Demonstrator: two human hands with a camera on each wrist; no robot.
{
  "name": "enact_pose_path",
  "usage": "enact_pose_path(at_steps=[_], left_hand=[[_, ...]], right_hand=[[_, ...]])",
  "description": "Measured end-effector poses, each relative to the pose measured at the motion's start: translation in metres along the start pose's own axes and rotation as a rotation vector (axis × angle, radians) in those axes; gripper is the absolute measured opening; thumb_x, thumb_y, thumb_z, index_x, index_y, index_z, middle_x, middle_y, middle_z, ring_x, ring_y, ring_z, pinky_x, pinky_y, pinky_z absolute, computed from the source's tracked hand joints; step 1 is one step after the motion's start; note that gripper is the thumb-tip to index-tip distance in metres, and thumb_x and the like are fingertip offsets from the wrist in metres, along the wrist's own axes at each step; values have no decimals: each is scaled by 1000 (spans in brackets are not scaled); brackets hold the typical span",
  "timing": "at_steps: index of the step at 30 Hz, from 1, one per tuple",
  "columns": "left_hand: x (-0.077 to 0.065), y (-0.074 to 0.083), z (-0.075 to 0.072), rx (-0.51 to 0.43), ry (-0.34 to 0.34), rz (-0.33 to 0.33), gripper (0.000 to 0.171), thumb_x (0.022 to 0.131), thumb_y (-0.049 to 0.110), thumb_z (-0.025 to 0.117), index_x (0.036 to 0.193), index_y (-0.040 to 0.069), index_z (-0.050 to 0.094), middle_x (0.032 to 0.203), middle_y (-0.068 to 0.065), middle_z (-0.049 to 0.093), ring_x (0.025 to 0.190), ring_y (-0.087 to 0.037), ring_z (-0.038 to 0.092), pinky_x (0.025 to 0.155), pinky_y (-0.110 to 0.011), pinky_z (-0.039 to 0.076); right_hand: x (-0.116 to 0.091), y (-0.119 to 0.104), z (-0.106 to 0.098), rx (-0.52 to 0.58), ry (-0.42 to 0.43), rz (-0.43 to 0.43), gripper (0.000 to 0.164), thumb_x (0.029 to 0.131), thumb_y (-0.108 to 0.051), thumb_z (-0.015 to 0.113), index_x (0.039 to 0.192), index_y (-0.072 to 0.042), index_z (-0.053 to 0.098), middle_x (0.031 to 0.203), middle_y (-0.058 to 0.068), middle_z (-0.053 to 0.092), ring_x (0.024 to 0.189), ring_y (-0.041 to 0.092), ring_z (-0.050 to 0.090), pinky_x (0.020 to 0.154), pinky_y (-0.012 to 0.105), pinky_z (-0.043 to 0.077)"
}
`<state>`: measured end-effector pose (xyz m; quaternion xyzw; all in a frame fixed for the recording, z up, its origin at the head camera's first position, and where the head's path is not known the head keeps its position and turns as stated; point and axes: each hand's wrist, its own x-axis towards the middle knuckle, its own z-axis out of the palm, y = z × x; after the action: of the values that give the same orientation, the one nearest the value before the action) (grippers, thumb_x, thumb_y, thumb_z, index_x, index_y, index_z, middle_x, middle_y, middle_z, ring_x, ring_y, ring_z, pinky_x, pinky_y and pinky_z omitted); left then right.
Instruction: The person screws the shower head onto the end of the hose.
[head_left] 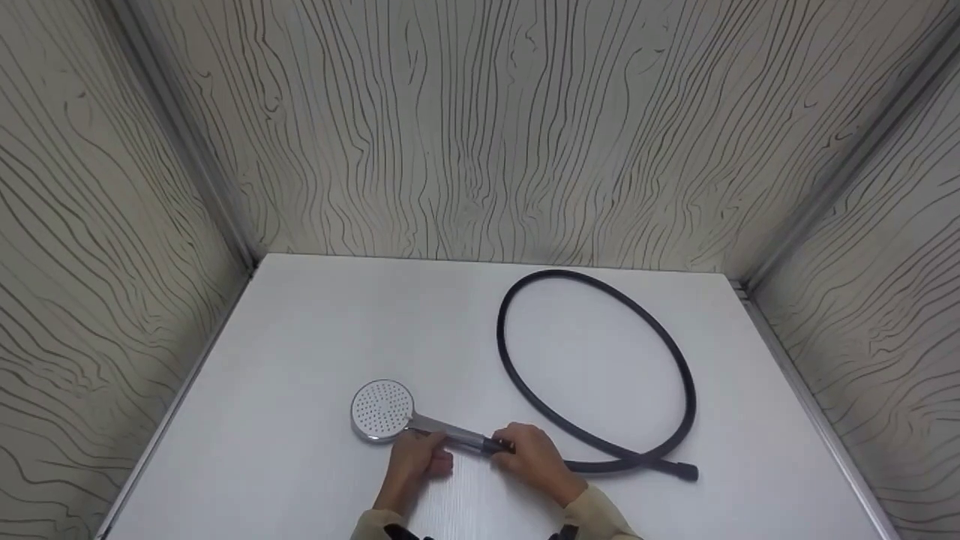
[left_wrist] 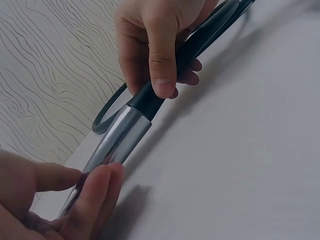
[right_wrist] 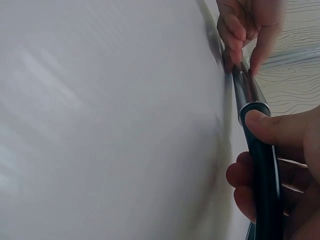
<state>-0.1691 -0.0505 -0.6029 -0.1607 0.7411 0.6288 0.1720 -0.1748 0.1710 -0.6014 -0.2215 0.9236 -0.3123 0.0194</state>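
A chrome shower head [head_left: 382, 410] with a round, dotted white face lies to the left, its handle [left_wrist: 120, 135] angled toward the right. My left hand [head_left: 418, 456] pinches that handle between thumb and fingers, close below the round face. My right hand [head_left: 534, 459] grips the black end of the shower hose [right_wrist: 265, 170], with the thumb near the joint. In both wrist views the black end meets the chrome handle end in one line; whether it is threaded on cannot be told.
The hose runs right in a large loop and crosses itself near its loose end [head_left: 686, 471]. Everything rests on or just above a white table [head_left: 315, 322]. Wood-grain panels [head_left: 465, 135] enclose the back and both sides.
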Motion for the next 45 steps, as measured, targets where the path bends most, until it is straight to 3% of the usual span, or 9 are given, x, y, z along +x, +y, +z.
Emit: enact_pose_path(at_steps=[10, 16, 20, 30, 38, 45], left_hand=[[1, -1, 2, -52, -25, -16, 41, 95, 17, 53, 122, -15, 49, 71, -9, 71, 59, -13, 70, 59, -28, 62], [-2, 2, 4, 3, -29, 9, 25, 94, 17, 53, 100, -7, 59, 70, -8, 70, 57, -11, 68, 58, -25, 61], [-3, 7, 6, 12, -26, 50, 21, 94, 14, 52, 98, -5, 59, 74, -9, 69, 59, -10, 68, 59, -26, 61], [-4, 16, 8, 45, 2, 240, 25, 95, 18, 55, 100, -5, 61, 82, -10, 69, 69, -13, 66, 64, -28, 59], [2, 24, 8, 157, 77, 305, 23, 93, 21, 58, 99, -1, 63, 83, -7, 69, 72, -14, 64, 65, -26, 56], [3, 27, 13, 235, 104, 344, 23, 92, 25, 61, 98, 3, 65, 87, -4, 69, 78, -13, 62, 68, -25, 54]], right_hand=[[-3, 4, 0, 0, -11, 44, 18, 77, -17, 78, 92, -11, 73, 77, -5, 63, 67, 0, 49, 59, 17, 43], [-6, 5, -3, 7, -40, 86, 18, 78, -19, 78, 94, -12, 74, 79, -5, 64, 70, 1, 50, 60, 19, 43], [-8, 7, -7, 11, -51, 84, 18, 79, -19, 77, 95, -12, 74, 79, -5, 62, 69, 1, 49, 60, 18, 43], [-8, 11, -15, -6, -93, 89, 18, 83, -23, 74, 97, -12, 74, 79, -7, 60, 69, 1, 47, 60, 18, 42], [-4, 10, -23, 13, -75, 79, 24, 87, -23, 69, 103, -6, 72, 84, -2, 63, 72, 4, 53, 62, 20, 47], [-3, 7, -29, -22, -63, 89, 23, 88, -22, 69, 103, -5, 71, 85, 1, 64, 72, 8, 55, 61, 21, 47]])
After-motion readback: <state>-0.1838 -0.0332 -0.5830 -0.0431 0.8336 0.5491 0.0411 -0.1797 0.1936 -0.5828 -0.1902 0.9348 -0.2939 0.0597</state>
